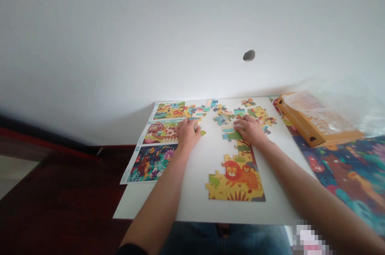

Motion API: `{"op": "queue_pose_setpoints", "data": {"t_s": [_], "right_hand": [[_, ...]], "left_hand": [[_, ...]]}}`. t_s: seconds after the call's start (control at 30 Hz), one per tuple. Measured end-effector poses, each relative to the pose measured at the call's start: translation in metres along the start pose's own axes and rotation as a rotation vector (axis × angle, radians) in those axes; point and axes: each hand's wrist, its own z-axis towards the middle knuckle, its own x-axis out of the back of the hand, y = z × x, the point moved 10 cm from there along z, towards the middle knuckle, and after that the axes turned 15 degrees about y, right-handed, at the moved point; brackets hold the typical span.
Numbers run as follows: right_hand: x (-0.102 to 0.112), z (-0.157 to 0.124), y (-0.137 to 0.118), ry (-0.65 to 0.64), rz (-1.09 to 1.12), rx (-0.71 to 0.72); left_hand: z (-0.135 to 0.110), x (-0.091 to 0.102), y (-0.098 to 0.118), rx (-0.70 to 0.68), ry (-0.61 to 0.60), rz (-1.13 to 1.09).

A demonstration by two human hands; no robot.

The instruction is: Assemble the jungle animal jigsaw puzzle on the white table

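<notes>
A partly joined jigsaw (237, 179) with an orange lion on yellow lies near the front of the white table (195, 203). Loose puzzle pieces (228, 112) are scattered along the far edge. My left hand (187, 132) rests palm down, fingers curled over a piece beside the picture sheet. My right hand (251, 130) lies over green and blue pieces just above the joined part, fingers bent down on them. What either hand grips is hidden under the fingers.
A printed sheet (156, 142) with three sample pictures hangs over the table's left edge. An orange cardboard box (313, 126) under clear plastic wrap (345, 106) sits at the right on a finished dark jigsaw (349, 175). A white wall stands behind.
</notes>
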Motion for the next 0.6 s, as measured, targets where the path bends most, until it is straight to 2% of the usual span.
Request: {"op": "queue_pose_setpoints", "data": {"t_s": [0.13,0.3,0.47,0.6], "right_hand": [[0.007,0.002,0.003,0.046,-0.004,-0.034],[0.008,0.001,0.0,0.061,0.01,-0.047],[0.006,0.0,-0.008,0.048,0.034,-0.012],[0.008,-0.002,-0.012,0.053,0.051,-0.012]], "left_hand": [[-0.01,-0.016,0.0,-0.114,-0.075,-0.026],[-0.018,-0.015,0.004,-0.279,-0.22,-0.111],[-0.02,-0.01,0.001,-0.274,-0.253,-0.151],[-0.023,-0.009,0.007,-0.271,-0.28,-0.203]]}}
